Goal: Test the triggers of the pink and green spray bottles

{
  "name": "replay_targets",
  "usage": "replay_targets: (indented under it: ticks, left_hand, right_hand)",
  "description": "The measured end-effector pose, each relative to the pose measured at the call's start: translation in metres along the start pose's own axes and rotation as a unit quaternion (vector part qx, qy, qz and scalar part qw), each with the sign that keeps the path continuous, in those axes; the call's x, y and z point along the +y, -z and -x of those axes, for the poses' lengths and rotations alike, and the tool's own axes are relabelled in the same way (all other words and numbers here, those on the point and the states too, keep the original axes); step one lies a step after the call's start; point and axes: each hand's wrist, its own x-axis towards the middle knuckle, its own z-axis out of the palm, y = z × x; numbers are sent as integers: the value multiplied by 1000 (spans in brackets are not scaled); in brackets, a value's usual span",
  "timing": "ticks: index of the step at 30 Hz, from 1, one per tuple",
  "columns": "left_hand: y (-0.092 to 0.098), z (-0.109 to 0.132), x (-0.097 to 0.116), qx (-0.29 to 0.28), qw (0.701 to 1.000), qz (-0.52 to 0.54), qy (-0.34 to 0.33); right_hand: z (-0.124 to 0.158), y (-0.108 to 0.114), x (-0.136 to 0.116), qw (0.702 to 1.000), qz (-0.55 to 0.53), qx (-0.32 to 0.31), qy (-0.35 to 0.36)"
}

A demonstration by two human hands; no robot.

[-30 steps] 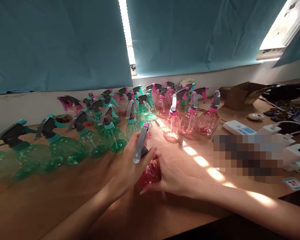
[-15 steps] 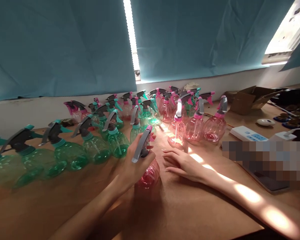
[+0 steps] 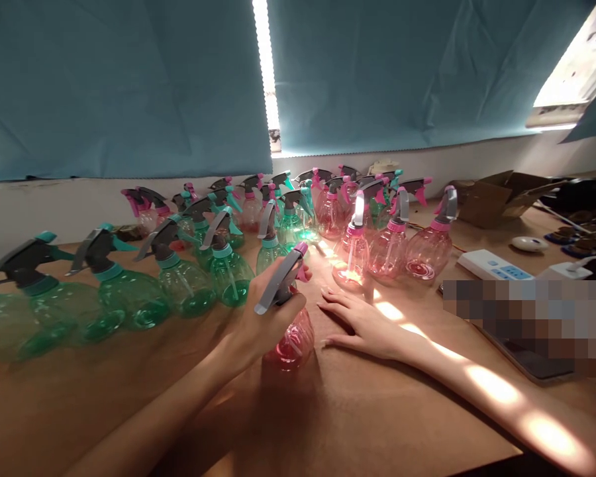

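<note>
My left hand point(image 3: 268, 311) is wrapped round the neck of a pink spray bottle point(image 3: 294, 339) with a grey and pink trigger head. The bottle leans slightly, its base at the tabletop; whether it touches cannot be told. Just to its right, my right hand point(image 3: 360, 324) lies open with fingers spread on the brown table point(image 3: 377, 417), holding nothing. Beyond the right hand stand pink spray bottles, the closest being a sunlit pink bottle point(image 3: 350, 260). A green spray bottle point(image 3: 229, 277) with a teal collar is behind my left hand, part of a row running left.
Several more pink and green bottles crowd the back near the wall. On the right lie a white power strip point(image 3: 494, 265), a white mouse point(image 3: 528, 244), a dark flat device point(image 3: 536, 361) partly blurred out, and an open cardboard box point(image 3: 494, 199). Blue-green curtains point(image 3: 352, 79) hang behind.
The pink bottle in my left hand has tilted a little more and shifted slightly left. My right hand has flattened and spread slightly on the table. The view has shifted slightly.
</note>
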Motion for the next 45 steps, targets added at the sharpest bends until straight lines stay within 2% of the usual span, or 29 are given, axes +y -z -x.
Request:
replay_targets:
  ticks: [12,26,45]
  left_hand:
    - [3,0,4,-14,998,60,2]
    - [-3,-1,-1,9,1000,0,-9]
    - [-2,-2,0,-4,1000,-7,4]
  right_hand:
    - [0,-2,3,1000,-9,-6,-6]
    - [0,-3,4,1000,-11,-4,-4]
    - [3,-10,5,999,-30,13,-15]
